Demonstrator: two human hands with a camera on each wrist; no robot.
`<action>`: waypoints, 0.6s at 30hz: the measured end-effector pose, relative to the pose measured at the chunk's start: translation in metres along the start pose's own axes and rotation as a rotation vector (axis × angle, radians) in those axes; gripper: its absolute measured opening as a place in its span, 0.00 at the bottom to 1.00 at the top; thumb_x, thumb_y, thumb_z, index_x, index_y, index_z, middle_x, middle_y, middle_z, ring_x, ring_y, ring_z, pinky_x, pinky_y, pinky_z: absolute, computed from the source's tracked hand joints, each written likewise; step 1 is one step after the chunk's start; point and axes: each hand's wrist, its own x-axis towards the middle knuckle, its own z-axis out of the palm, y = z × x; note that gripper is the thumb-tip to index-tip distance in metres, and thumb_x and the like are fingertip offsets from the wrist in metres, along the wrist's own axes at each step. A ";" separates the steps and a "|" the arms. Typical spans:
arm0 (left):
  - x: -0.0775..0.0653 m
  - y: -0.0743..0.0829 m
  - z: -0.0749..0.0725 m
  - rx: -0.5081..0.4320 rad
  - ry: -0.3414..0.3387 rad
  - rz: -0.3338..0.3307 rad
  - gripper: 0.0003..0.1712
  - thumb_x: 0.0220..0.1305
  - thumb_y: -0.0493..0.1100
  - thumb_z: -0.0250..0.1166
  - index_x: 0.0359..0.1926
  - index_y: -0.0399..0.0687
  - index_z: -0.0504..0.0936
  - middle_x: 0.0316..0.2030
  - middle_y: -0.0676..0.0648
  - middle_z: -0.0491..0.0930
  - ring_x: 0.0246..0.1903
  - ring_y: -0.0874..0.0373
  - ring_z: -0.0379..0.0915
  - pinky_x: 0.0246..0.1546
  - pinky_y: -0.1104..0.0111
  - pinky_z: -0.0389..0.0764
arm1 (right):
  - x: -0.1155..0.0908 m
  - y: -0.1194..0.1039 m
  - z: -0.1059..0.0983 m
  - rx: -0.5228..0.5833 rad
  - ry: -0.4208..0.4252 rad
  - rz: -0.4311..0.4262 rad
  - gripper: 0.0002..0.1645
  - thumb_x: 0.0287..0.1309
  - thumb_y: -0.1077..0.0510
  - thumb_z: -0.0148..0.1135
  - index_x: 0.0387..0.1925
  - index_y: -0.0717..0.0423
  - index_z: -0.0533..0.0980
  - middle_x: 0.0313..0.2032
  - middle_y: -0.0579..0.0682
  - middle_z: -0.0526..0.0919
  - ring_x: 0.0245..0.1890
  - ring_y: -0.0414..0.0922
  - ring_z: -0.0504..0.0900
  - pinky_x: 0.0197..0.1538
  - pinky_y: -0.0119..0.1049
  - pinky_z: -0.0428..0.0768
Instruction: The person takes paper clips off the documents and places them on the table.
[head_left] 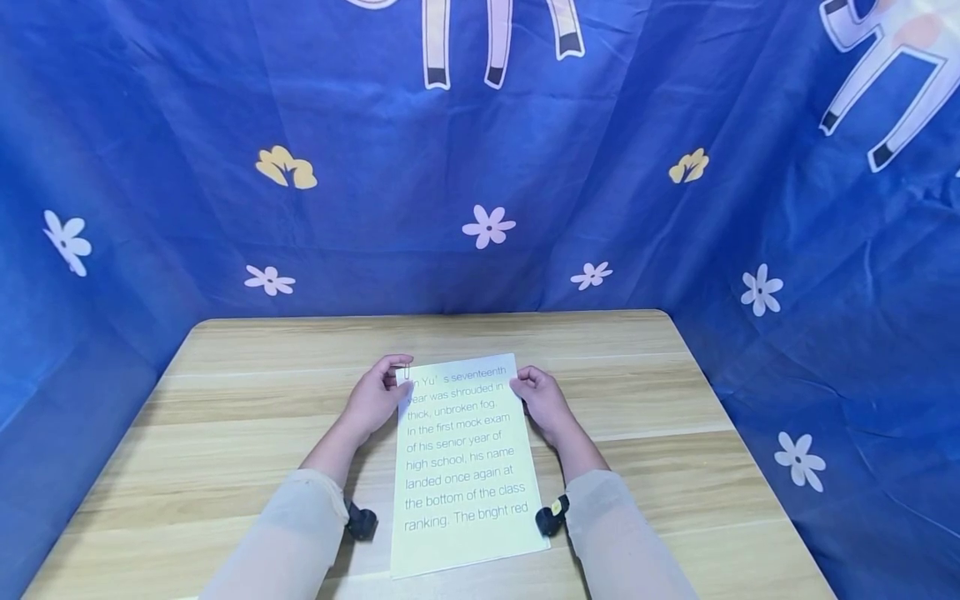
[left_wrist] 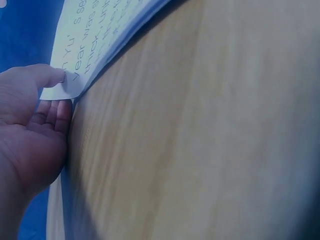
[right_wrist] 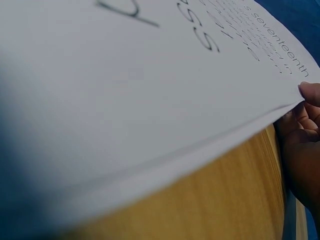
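Note:
A thin stack of printed paper sheets (head_left: 461, 475) with large black text lies between the two hands, its bottom edge toward me. At its upper left corner sits a small paper clip (head_left: 407, 371). My left hand (head_left: 375, 398) pinches that corner, thumb on the printed face and the other fingers underneath, as the left wrist view shows with the stack (left_wrist: 95, 45). My right hand (head_left: 546, 404) pinches the right edge near the top; in the right wrist view its thumb (right_wrist: 311, 93) rests on the paper and the fingers are partly hidden below.
The sheets are above a light wood-grain table (head_left: 247, 433) with rounded back corners. A blue curtain (head_left: 360, 208) with flowers and animal figures hangs behind and at both sides. Small black devices (head_left: 362, 523) are worn on both wrists.

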 end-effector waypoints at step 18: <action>-0.001 -0.002 0.001 -0.020 0.019 -0.034 0.26 0.76 0.41 0.66 0.72 0.55 0.77 0.51 0.45 0.77 0.51 0.51 0.74 0.56 0.63 0.78 | 0.002 0.003 -0.001 -0.018 -0.005 0.014 0.07 0.80 0.60 0.59 0.48 0.62 0.79 0.36 0.47 0.90 0.35 0.41 0.87 0.41 0.31 0.86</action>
